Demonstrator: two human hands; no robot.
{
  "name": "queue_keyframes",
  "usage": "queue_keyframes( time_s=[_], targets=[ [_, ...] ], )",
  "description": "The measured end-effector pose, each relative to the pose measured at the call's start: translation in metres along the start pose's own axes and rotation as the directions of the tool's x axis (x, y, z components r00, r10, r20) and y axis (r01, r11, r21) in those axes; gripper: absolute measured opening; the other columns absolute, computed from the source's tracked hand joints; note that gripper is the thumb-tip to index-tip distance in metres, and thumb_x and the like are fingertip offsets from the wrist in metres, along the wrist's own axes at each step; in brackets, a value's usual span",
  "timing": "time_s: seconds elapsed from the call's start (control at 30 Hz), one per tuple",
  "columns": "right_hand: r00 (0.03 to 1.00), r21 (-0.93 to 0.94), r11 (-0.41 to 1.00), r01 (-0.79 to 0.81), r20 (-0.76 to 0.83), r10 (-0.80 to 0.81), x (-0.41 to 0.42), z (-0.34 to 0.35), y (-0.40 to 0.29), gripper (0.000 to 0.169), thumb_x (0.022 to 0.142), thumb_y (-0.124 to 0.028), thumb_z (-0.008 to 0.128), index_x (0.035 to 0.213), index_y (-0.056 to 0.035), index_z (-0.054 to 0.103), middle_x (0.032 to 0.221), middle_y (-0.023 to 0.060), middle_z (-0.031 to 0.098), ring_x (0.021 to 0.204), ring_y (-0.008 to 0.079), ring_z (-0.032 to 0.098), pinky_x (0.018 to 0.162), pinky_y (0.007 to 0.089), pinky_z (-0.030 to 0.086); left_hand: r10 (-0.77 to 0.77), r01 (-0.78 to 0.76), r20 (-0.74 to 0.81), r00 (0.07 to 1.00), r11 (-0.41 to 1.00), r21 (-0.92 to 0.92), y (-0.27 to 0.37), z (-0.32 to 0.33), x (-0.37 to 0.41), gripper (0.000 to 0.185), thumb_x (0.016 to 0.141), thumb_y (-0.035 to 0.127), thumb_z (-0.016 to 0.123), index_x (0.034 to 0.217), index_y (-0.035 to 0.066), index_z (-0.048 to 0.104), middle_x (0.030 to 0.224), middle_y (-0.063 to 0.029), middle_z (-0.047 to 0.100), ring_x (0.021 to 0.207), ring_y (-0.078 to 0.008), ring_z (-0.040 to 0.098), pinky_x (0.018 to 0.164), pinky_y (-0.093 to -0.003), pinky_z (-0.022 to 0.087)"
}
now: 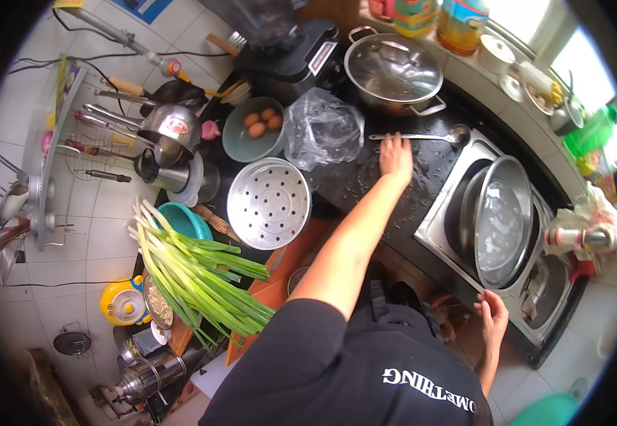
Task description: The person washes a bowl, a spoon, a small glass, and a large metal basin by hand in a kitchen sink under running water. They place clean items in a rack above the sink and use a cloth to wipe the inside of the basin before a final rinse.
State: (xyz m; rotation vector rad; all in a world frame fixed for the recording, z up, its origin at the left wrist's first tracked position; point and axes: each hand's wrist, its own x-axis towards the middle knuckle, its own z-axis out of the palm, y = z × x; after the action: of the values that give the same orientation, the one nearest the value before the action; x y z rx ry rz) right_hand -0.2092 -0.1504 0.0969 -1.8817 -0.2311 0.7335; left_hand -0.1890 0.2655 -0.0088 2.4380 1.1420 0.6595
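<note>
My left hand (pixel 396 158) reaches over the wet black countertop (pixel 343 183). Its fingertips lie across the handle of a metal ladle (pixel 460 136); whether they grip it is unclear. Above that hand stands a steel pot (pixel 393 72) with a glass lid. A crumpled clear plastic bag (pixel 325 128) lies to its left. My right hand (pixel 492 314) is empty, fingers loosely bent and apart, by the front edge of the steel sink (pixel 428 226). Just above it, a large metal basin (pixel 524 183) leans tilted in the sink, over another dark-looking vessel.
Left along the counter are a perforated steamer tray (pixel 269 203), a bowl (pixel 239 146) with several eggs (pixel 256 129), and a blender (pixel 287 58). Green onions (pixel 196 261) overhang the edge near a teal basket (pixel 186 218). A faucet (pixel 580 237) projects over the sink. Bottles (pixel 463 26) line the sill.
</note>
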Motion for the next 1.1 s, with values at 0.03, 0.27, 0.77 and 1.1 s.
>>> queue_keyframes(
  time_s=[0.03,0.27,0.77,1.1],
  targets=[
    [1.000,-0.046,0.999,-0.003,-0.011,0.002,0.002,0.001,-0.001,0.025,0.088,-0.004,0.053,0.112,0.0011,0.055,0.096,0.0087,0.062,0.078,0.0120,0.060,0.071,0.0232,0.049,0.160,-0.175,0.083,0.984,0.962,0.211,-0.018,0.018,0.011,0.034,0.087,0.014,0.041,0.118,0.006,0.054,0.128,-0.0122,0.048,0.123,-0.0328,0.038,0.106,-0.0432,0.025],
    [0.981,-0.027,0.996,-0.085,-0.175,0.079,-0.003,-0.004,0.007,0.023,0.087,-0.004,0.053,0.109,0.0013,0.057,0.095,0.0083,0.063,0.075,0.0114,0.060,0.067,0.0223,0.048,0.296,-0.348,0.215,0.931,0.897,0.272,-0.022,0.032,0.032,0.019,0.081,0.016,0.046,0.091,0.009,0.061,0.090,-0.0066,0.055,0.095,-0.0237,0.050,0.093,-0.0433,0.038],
    [0.991,0.568,0.815,0.118,-0.123,-0.058,0.067,-0.023,-0.030,0.050,0.086,-0.009,0.058,0.130,-0.0014,0.038,0.113,0.0146,0.056,0.091,0.0182,0.060,0.073,0.0283,0.051,0.498,-0.137,0.505,0.705,0.794,-0.592,0.129,-0.134,-0.078,0.025,0.081,0.000,0.051,0.105,-0.002,0.056,0.078,-0.0163,0.051,0.068,-0.0305,0.053,0.064,-0.0361,0.044],
    [0.950,0.260,0.950,-0.172,-0.211,0.230,0.220,-0.057,0.085,0.053,0.077,-0.008,0.064,0.126,-0.0078,0.043,0.110,0.0159,0.058,0.089,0.0300,0.062,0.074,0.0410,0.051,0.095,0.053,0.981,0.170,0.993,-0.105,0.256,-0.037,-0.127,0.021,0.081,0.002,0.046,0.098,-0.007,0.054,0.061,-0.0151,0.058,0.049,-0.0238,0.059,0.050,-0.0380,0.047]
  ],
)
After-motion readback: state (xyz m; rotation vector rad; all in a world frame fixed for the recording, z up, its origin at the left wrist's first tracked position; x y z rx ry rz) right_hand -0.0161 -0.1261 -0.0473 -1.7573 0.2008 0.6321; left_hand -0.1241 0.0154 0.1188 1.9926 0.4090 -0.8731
